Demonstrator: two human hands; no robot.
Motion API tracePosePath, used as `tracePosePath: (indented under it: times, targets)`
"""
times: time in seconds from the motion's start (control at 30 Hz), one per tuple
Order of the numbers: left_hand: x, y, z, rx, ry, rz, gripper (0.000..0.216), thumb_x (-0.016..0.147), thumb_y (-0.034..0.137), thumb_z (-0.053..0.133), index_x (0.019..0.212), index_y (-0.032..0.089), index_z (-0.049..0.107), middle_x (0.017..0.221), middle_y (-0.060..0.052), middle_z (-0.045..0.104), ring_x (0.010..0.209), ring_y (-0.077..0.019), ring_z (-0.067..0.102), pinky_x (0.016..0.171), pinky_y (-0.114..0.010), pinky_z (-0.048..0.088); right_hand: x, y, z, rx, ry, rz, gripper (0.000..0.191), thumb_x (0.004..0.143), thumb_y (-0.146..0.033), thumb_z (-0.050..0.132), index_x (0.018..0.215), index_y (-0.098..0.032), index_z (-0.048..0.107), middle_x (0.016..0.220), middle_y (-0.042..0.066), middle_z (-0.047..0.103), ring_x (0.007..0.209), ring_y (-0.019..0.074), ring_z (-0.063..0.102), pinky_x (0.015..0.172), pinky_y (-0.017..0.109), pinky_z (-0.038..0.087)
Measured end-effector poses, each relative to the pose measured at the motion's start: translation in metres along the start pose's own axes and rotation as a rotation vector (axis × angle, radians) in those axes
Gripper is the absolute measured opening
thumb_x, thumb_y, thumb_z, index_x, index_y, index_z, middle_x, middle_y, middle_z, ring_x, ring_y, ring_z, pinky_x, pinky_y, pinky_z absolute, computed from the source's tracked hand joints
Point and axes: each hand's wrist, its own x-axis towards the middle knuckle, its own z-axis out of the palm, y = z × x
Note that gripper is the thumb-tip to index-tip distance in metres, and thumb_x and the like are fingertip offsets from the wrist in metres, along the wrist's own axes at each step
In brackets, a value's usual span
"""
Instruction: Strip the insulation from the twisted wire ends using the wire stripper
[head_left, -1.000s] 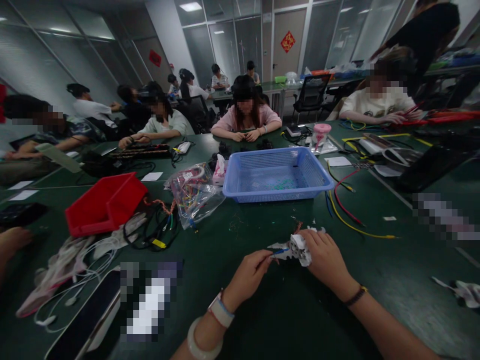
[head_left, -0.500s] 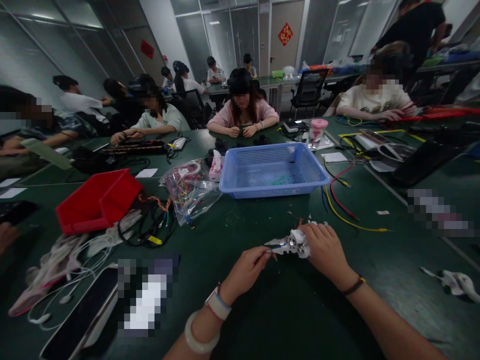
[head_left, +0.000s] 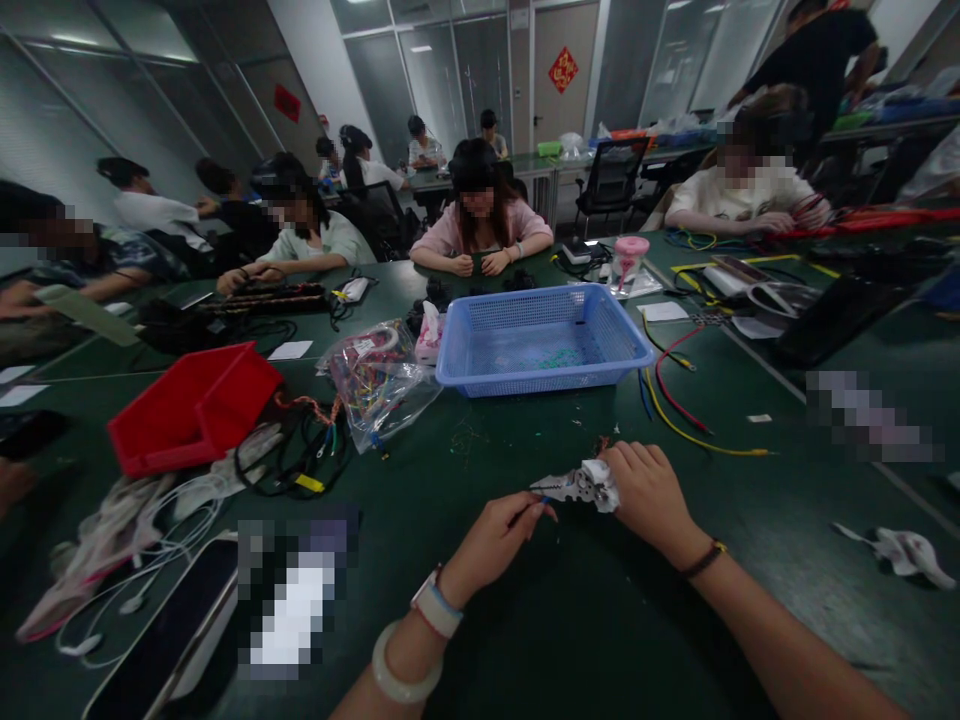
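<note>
My right hand [head_left: 651, 498] is closed around the handles of wire stripper pliers [head_left: 576, 487], with crumpled white tissue wrapped about the part nearest my fingers. The jaws point left, and their tips lie close together. At those tips my left hand [head_left: 504, 540] pinches a short blue wire [head_left: 547, 499]; most of it is hidden by the fingers. Whether the wire touches the jaws I cannot tell. Both hands are low over the dark green table [head_left: 570, 640].
Beyond my hands stands a blue plastic basket [head_left: 544, 380] with small green bits inside. To the left are a bag of wires [head_left: 375, 385], a red bin [head_left: 195, 410] and a phone [head_left: 169, 630]. Loose wires [head_left: 697, 440] lie right. Several people sit around the table.
The plier jaws have come closer together, and the blue wire now shows just below their tips. Both hands stay almost in place; the whole view has shifted slightly.
</note>
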Motion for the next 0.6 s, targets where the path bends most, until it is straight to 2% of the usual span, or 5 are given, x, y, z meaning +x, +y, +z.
tracePosePath:
  times: [0.23,0.4,0.6]
  targets:
    - [0.001,-0.002,0.000,-0.127,-0.108,-0.030,0.043,0.098,0.041,0.032,0.113,0.014,0.062,0.067,0.002,0.046,0.063,-0.0122,0.044,0.063,-0.023,0.036,-0.002,0.004,0.004,0.056,0.030,-0.001,0.010,0.084,-0.019,0.054,0.085,-0.015,0.062,0.081,0.007,0.063,0.075,0.0197,0.050,0.072,0.032,0.032]
    - [0.000,-0.001,0.000,-0.231,-0.217,-0.047,0.038,0.097,0.039,0.038,0.115,0.013,0.061,0.073,0.001,0.049,0.066,-0.0111,0.044,0.064,-0.022,0.037,-0.005,0.007,0.006,0.056,0.098,-0.011,0.021,0.084,-0.013,0.052,0.101,-0.016,0.064,0.097,0.009,0.066,0.088,0.0218,0.054,0.080,0.034,0.036]
    - [-0.001,-0.002,0.005,-0.398,-0.318,-0.135,0.035,0.095,0.040,0.044,0.113,0.013,0.059,0.076,0.000,0.054,0.060,-0.0078,0.044,0.056,-0.019,0.036,-0.007,0.011,0.012,0.101,0.056,-0.061,0.032,0.085,-0.011,0.049,0.113,-0.017,0.063,0.109,0.009,0.067,0.092,0.0205,0.058,0.077,0.032,0.042]
